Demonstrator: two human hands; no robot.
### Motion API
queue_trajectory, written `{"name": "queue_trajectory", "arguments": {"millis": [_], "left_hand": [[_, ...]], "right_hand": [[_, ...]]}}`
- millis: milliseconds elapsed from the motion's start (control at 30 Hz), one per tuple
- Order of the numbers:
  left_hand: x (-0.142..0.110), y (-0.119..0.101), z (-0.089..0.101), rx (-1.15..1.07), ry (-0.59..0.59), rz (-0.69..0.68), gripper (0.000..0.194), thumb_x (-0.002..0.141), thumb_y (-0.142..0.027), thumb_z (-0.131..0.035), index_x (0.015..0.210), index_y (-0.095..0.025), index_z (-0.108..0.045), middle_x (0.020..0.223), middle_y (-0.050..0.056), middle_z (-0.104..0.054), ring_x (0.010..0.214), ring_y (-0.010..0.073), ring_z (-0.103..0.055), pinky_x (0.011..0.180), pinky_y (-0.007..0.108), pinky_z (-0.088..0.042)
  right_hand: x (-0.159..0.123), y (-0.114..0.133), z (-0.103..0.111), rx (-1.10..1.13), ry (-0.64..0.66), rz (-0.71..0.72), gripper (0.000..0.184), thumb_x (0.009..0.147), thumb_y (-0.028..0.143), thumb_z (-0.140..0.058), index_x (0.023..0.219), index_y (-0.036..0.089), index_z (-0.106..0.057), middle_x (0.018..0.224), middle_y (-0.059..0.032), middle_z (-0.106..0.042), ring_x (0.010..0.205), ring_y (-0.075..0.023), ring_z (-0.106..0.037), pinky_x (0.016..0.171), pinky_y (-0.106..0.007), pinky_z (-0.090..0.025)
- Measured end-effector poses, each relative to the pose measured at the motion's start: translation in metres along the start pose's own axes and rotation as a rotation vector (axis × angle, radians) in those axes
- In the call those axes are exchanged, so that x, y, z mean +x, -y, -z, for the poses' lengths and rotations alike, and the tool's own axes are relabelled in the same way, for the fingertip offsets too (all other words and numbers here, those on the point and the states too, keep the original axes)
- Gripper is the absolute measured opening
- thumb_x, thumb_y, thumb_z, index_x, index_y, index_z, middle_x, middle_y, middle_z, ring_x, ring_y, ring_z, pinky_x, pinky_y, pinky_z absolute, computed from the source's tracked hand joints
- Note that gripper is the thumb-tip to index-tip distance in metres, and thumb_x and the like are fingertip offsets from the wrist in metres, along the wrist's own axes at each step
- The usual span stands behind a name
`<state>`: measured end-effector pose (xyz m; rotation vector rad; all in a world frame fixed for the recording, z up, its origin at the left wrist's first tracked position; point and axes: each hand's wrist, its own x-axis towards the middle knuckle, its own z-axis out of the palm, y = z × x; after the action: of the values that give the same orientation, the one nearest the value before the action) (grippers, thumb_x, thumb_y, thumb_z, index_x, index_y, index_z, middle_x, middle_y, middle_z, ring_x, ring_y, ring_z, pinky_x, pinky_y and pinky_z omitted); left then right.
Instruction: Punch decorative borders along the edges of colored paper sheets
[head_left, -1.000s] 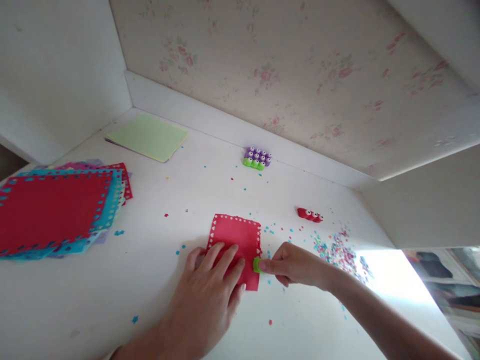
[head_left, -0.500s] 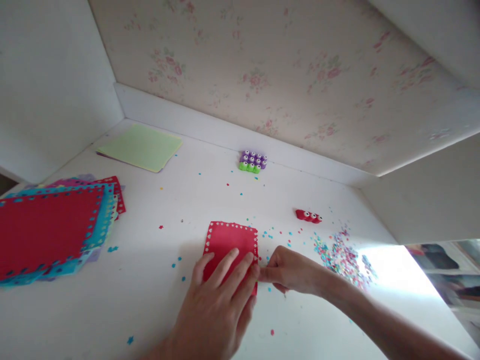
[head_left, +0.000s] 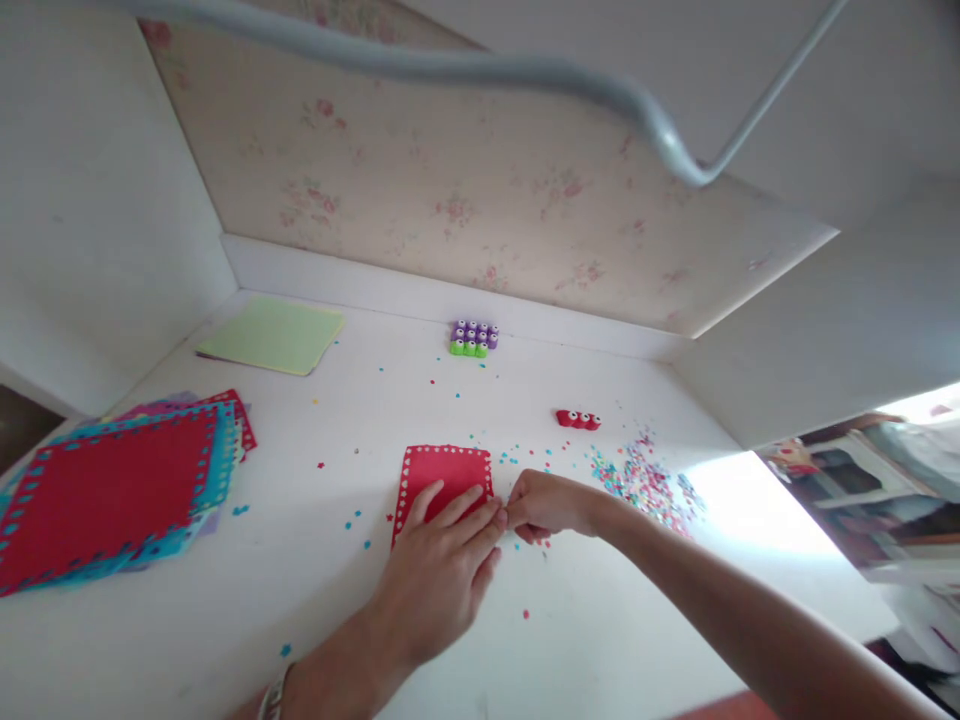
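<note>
A red sheet [head_left: 450, 465] with small shapes punched along its edges lies on the white table in front of me. My left hand [head_left: 442, 570] rests flat on it, fingers spread, covering its lower part. At the sheet's right edge, my right hand [head_left: 546, 502] is closed, thumb and fingers pressed together beside my left fingertips. Whatever it pinches there is hidden. Tiny blue and red punched pieces [head_left: 547, 543] are scattered just below the right hand.
A stack of punched coloured sheets [head_left: 124, 490] lies at left, with pale green sheets [head_left: 274, 335] behind. Purple and green eyed pieces [head_left: 474, 337] sit near the wall. A red eyed row [head_left: 578, 419] is near the confetti pile [head_left: 649, 485]. A grey metal bar [head_left: 450, 66] crosses overhead.
My view has tilted upward and shifted, bringing the overhead bar into sight. The right hand has moved slightly up along the sheet's right edge; the left hand stays on the sheet.
</note>
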<state>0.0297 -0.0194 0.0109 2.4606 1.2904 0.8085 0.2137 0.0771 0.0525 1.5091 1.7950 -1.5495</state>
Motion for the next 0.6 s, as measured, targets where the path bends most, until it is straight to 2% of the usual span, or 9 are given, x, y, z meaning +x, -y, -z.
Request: {"name": "queue_trajectory", "arguments": {"millis": [167, 333, 433, 533, 600], "left_hand": [[-0.009, 0.008, -0.002, 0.047, -0.008, 0.087, 0.037, 0.095, -0.023, -0.050, 0.131, -0.025, -0.056, 0.131, 0.003, -0.063, 0.118, 0.0221, -0.057, 0.106, 0.047, -0.033], [-0.012, 0.013, -0.007, 0.156, -0.053, 0.109, 0.029, 0.093, -0.025, -0.055, 0.119, -0.022, -0.064, 0.125, 0.004, -0.067, 0.117, 0.0247, -0.057, 0.104, 0.048, -0.035], [-0.011, 0.013, -0.008, 0.184, -0.072, 0.117, 0.027, 0.092, -0.027, -0.055, 0.117, -0.022, -0.066, 0.124, 0.005, -0.067, 0.116, 0.0254, -0.058, 0.101, 0.047, -0.037], [-0.010, 0.012, -0.005, 0.196, -0.070, 0.132, 0.026, 0.093, -0.026, -0.054, 0.116, -0.022, -0.067, 0.126, 0.005, -0.066, 0.116, 0.0267, -0.057, 0.097, 0.047, -0.040], [-0.009, 0.013, -0.002, 0.198, -0.065, 0.148, 0.027, 0.094, -0.025, -0.052, 0.115, -0.022, -0.067, 0.128, 0.005, -0.065, 0.116, 0.0268, -0.057, 0.096, 0.047, -0.041]], "right_hand": [[-0.003, -0.008, 0.005, 0.022, -0.009, 0.064, 0.036, 0.073, 0.046, -0.071, 0.057, 0.016, -0.058, 0.047, 0.0060, -0.047, 0.042, -0.0052, -0.033, 0.041, -0.021, -0.020], [-0.008, -0.013, 0.009, -0.015, -0.027, 0.099, 0.032, 0.068, 0.045, -0.077, 0.068, 0.017, -0.063, 0.055, 0.0047, -0.053, 0.048, -0.0062, -0.041, 0.045, -0.020, -0.029], [-0.018, -0.015, 0.011, -0.119, -0.116, 0.107, 0.029, 0.069, 0.043, -0.077, 0.077, 0.018, -0.068, 0.063, 0.0019, -0.060, 0.054, -0.0084, -0.048, 0.049, -0.021, -0.034], [-0.032, -0.018, 0.007, -0.227, -0.278, 0.182, 0.030, 0.076, 0.046, -0.072, 0.092, 0.021, -0.071, 0.087, -0.0031, -0.070, 0.068, -0.0127, -0.058, 0.058, -0.023, -0.040], [-0.041, -0.021, -0.004, -0.283, -0.389, 0.265, 0.030, 0.080, 0.044, -0.069, 0.102, 0.024, -0.071, 0.101, -0.0048, -0.070, 0.077, -0.0150, -0.062, 0.067, -0.024, -0.044]]}}
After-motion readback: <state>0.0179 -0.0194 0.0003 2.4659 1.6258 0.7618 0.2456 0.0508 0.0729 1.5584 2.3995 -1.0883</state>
